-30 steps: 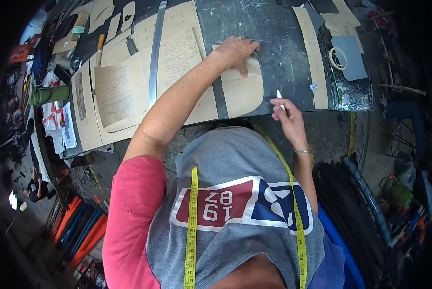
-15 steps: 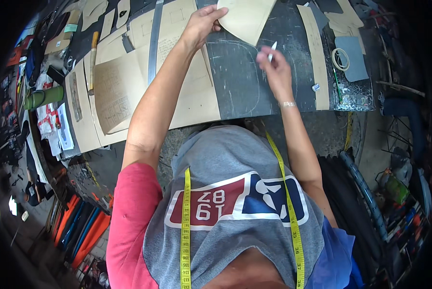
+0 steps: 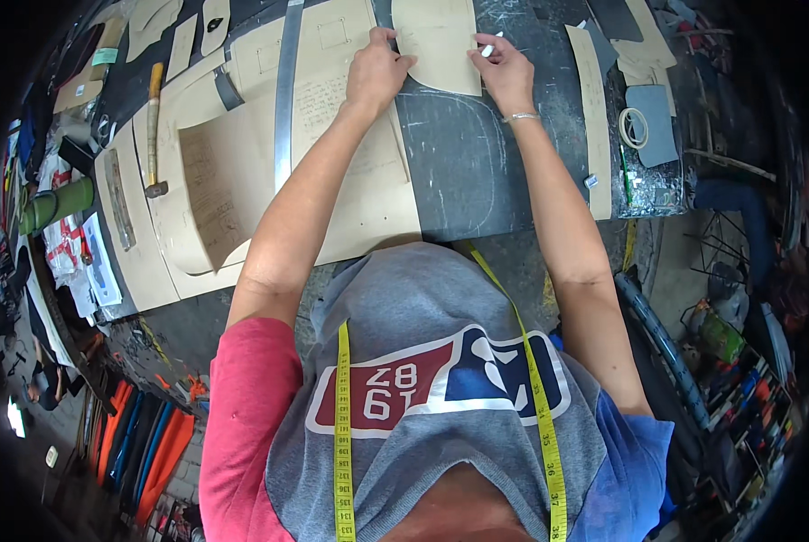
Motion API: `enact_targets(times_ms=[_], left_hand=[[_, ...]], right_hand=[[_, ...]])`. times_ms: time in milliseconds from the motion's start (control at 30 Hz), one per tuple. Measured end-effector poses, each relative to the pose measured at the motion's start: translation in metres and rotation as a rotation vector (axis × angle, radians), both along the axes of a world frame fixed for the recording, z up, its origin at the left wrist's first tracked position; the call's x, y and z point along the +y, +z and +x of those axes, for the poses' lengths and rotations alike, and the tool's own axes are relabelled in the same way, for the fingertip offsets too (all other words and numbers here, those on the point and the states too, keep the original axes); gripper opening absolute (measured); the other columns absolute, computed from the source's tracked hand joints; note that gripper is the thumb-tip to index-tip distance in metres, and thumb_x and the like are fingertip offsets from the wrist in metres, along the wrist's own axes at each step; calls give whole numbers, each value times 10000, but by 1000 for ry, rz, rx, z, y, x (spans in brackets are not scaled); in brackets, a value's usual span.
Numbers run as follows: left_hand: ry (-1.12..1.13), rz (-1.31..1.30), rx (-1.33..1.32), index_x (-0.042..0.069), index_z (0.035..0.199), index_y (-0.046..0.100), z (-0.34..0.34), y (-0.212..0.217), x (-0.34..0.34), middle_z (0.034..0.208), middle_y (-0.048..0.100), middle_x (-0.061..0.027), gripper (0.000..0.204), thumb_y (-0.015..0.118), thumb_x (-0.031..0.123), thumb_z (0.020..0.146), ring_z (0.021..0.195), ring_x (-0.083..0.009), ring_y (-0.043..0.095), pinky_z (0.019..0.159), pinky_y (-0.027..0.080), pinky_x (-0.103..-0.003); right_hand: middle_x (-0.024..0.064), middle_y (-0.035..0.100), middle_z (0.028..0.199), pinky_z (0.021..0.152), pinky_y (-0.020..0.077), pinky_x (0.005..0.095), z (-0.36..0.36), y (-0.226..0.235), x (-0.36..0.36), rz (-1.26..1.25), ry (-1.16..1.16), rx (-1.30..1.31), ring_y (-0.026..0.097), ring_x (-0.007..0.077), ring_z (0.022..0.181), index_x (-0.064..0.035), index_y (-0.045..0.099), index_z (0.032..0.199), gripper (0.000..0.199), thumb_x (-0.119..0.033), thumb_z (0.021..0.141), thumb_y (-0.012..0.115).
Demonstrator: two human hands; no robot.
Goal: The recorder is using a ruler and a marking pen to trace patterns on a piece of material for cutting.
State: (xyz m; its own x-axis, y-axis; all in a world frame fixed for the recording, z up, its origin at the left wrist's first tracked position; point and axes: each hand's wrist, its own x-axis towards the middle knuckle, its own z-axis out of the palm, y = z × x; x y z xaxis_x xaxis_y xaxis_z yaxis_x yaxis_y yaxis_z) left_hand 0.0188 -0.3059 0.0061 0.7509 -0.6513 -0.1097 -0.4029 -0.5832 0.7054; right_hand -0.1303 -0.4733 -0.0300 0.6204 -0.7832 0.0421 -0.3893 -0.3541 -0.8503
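Note:
A tan card pattern (image 3: 439,45) with a curved lower-left corner lies at the far middle of the dark table. My left hand (image 3: 375,74) is at its left edge, index finger and thumb on the card and the other fingers curled. At the card's right edge, my right hand (image 3: 508,74) has its fingers closed around a short white marking stick (image 3: 488,49), thumb close to the card. On the dark surface below the card, a faint pale curved outline (image 3: 490,203) shows.
Large tan card sheets (image 3: 355,194) with handwriting spread on the left, under a metal ruler (image 3: 287,99). A hammer (image 3: 154,135) rests there too. On the right are a long card strip (image 3: 594,126), a tape roll (image 3: 634,128) and a green pencil (image 3: 626,172).
The card pattern has come left and down toward me and turned straighter on the table. My left hand has shifted down its edge; my right hand has moved up to its right edge.

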Motion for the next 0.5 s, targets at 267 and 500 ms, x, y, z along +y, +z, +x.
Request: enact_targets(times_ms=[267,500], left_hand=[[-74,32,-10,32,1333,621,3,2,2,990,758,-178,569,801,259,843,950,-323,737,897,571,-399],[-102,7,-48,87,1362,668,4,-8,4,975,765,-183,567,803,266,840,906,-310,744,887,580,-388]], right_hand=[[31,730,805,729,561,300,10,4,0,-164,-19,126,694,148,734,-212,775,1204,399,-388,850,818],[108,759,937,848,573,388,14,18,1,-117,23,285,734,279,885,-177,771,1203,383,-366,870,768]])
